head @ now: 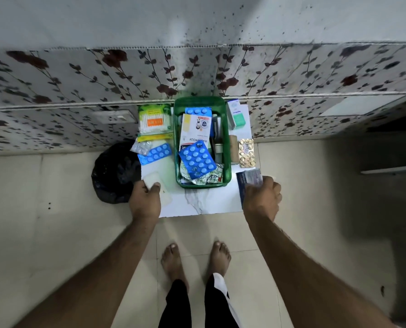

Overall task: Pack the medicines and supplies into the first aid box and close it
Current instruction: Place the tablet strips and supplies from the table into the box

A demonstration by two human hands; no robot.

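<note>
A green first aid box (228,162) stands open on a small white table (211,202), holding a blue blister pack (196,162), a white bandage carton (195,129) and foil strips. My left hand (146,197) grips a white flat packet (151,178) at the table's left front. My right hand (262,197) is closed on a silver pill strip (251,177) above a dark blue packet (240,188). Outside the box lie a cotton bud pack (153,119), another blue blister pack (154,153), a gold blister pack (246,153) and a teal-and-white carton (237,113).
A black bag (113,172) sits on the floor left of the table. A floral-papered wall (79,91) rises directly behind the table. My bare feet (194,259) stand on beige floor tiles in front. A dark shelf edge (391,170) is at right.
</note>
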